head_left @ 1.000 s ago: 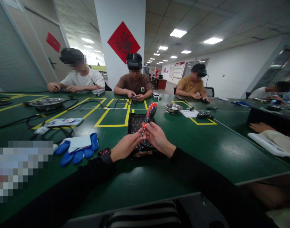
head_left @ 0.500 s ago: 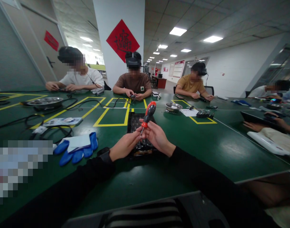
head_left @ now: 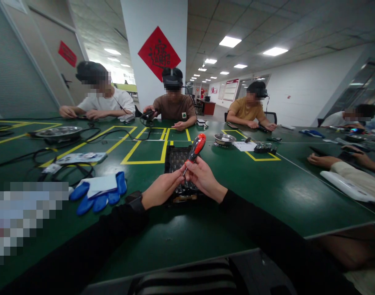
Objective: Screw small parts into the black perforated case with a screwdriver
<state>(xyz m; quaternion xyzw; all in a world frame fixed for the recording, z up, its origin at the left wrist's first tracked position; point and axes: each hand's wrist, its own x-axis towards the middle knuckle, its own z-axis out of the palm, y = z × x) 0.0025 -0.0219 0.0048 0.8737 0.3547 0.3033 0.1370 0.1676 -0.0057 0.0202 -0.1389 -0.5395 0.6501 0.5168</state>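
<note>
R hand (head_left: pixel 203 175) grips screwdriver (head_left: pixel 196 150), fingers closed, ctr frame; L hand (head_left: pixel 162 188) fingers bunched at its shaft, grip unclear. Green tabletop (head_left: pixel 255 200), yellow tape, black tray (head_left: pixel 178 157) below. Rm: white pillar (head_left: pixel 155 12), red sign (head_left: pixel 159 53) upper ctr, lit ceiling (head_left: pixel 292 20).

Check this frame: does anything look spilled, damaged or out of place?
Nothing clearly stands out. The right hand holds the screwdriver handle-up over the black case, the left hand by its shaft. Blue gloves lie bunched beneath a white sheet, slightly untidy, not alarming.
</note>
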